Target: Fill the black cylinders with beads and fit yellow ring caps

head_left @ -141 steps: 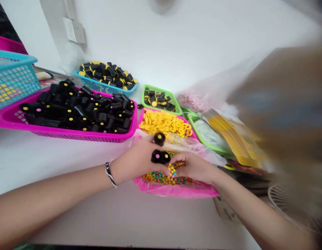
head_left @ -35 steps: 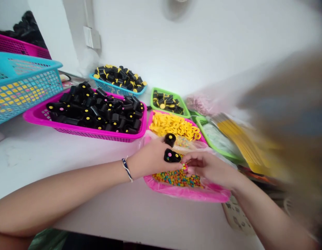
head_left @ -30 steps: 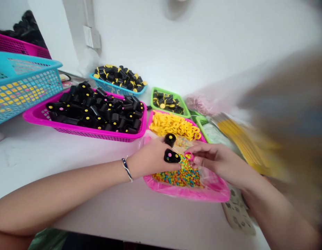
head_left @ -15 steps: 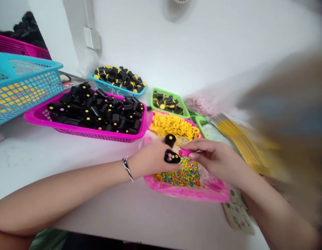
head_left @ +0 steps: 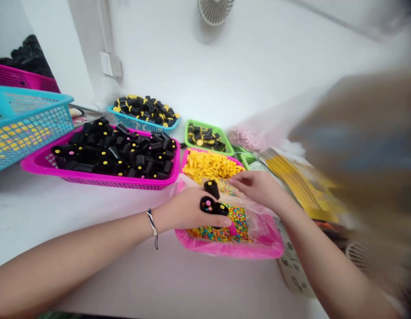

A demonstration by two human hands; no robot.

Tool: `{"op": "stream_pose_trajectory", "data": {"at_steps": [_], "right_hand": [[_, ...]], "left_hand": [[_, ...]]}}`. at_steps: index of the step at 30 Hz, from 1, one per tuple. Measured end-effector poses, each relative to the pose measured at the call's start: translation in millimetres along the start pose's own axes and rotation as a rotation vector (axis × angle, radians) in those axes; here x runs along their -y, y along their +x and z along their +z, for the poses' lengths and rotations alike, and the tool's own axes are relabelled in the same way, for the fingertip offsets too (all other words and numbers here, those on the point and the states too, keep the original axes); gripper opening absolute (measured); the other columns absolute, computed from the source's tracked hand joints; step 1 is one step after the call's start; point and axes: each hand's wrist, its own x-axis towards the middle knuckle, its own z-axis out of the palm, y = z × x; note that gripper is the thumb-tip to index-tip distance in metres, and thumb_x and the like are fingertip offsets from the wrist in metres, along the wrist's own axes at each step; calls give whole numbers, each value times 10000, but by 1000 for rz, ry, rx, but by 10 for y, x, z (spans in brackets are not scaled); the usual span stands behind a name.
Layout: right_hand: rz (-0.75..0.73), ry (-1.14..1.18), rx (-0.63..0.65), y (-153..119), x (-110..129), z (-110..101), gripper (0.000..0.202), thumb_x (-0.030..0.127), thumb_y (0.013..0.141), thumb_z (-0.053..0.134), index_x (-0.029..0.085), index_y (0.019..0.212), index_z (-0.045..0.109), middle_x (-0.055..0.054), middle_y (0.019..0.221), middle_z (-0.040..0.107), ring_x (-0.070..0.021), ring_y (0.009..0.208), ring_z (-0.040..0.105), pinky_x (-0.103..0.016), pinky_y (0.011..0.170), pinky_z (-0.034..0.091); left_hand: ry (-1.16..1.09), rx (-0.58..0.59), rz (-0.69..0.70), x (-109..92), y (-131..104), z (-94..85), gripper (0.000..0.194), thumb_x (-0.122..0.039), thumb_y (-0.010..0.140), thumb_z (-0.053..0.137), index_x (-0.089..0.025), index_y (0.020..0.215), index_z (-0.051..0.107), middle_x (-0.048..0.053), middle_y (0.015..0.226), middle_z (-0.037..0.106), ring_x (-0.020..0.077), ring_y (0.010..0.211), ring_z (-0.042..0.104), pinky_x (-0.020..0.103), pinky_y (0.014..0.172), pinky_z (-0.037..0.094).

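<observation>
My left hand (head_left: 188, 210) is closed around several small black plastic cylinders (head_left: 211, 189); coloured beads show inside one open end. It is above the pink tray (head_left: 261, 248), which is lined with clear plastic and holds small multicoloured candy-like beads (head_left: 240, 219). A small pink scoop-like piece (head_left: 232, 228) lies on the beads just beyond my left thumb. My right hand (head_left: 258, 188) is at the near right edge of the yellow rings (head_left: 212, 164), with its fingers bent together. Whatever its fingertips hold, if anything, is hidden.
A magenta basket (head_left: 126, 182) of black cylinders stands to the left, beside a light blue basket (head_left: 32, 115). Behind are a blue basket (head_left: 144, 122) and a green basket (head_left: 225, 144) of black-and-yellow pieces. Yellow packets (head_left: 292, 181) lie right. A person (head_left: 358, 133) is blurred at the right.
My right hand has let go of the pink piece, which now lies on the beads, and has moved up toward the yellow rings. My left hand has tilted the cylinders. The view has shifted slightly.
</observation>
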Motion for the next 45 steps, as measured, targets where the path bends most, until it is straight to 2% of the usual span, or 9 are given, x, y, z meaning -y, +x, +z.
{"op": "stream_pose_trajectory", "data": {"at_steps": [5,10,12,16,19,24,32,37,45], "right_hand": [[-215,34,56,424,-103,389,225,156,726,656,233,925,728,-54,988,714,-202,886,649,-289,795,499],[-303,84,19,524,-174,511,173,105,737,629,222,798,742,-48,856,723,-187,807,661,-295,761,516],[-300,110,-48,461,-163,418,149,151,776,617,212,836,739,-48,858,726,-192,819,664,-317,779,519],[-271,198,-307,85,54,151,327,242,915,461,204,1211,595,-82,1136,661,-174,960,642,-316,801,528],[-403,273,-565,-271,305,50,358,135,854,554,257,1186,608,-30,1085,676,-134,933,645,-253,793,530],[-654,250,-510,-515,489,135,507,-46,801,475,245,1198,596,-23,1248,588,-119,1116,574,-228,965,470],[-628,192,-560,-554,497,216,531,-64,783,474,217,1227,553,-27,1255,576,-101,1159,545,-200,1040,413],[-635,191,-540,-556,588,273,558,160,737,719,154,1242,483,-105,1236,560,-173,1190,519,-276,1056,423],[-735,-17,-608,-616,588,318,419,110,792,641,56,1192,528,-161,1184,579,-226,1203,482,-384,1070,411]], "left_hand": [[7,-6,53,25,11,-29,348,-497,740,626,-156,678,594,-36,615,525,99,584,484,204,520,319],[-15,-39,37,28,5,-95,295,-440,743,642,-159,828,674,-14,699,616,124,654,532,208,571,371],[-31,-47,26,9,2,-130,303,-439,744,643,-157,847,684,-12,714,627,127,661,539,210,579,382],[-108,-68,-22,-63,-20,-224,346,-457,723,668,-162,902,697,-4,773,653,147,710,568,219,609,409],[-163,-87,-33,-139,-55,-306,353,-455,693,704,-176,909,702,-11,782,663,148,726,574,219,634,424],[-254,-48,64,-226,-110,-383,231,-358,745,686,-163,867,694,-17,762,664,120,687,559,195,615,424],[-201,-57,117,-233,-143,-372,275,-400,726,700,-154,849,696,-9,766,658,142,721,571,201,619,420],[-96,-170,121,-218,-159,-355,229,-352,709,725,-174,846,682,-28,745,640,127,690,554,195,613,420],[-130,-61,203,-305,-157,-287,218,-364,721,717,-180,824,663,-23,815,663,138,799,603,194,727,453]]}}
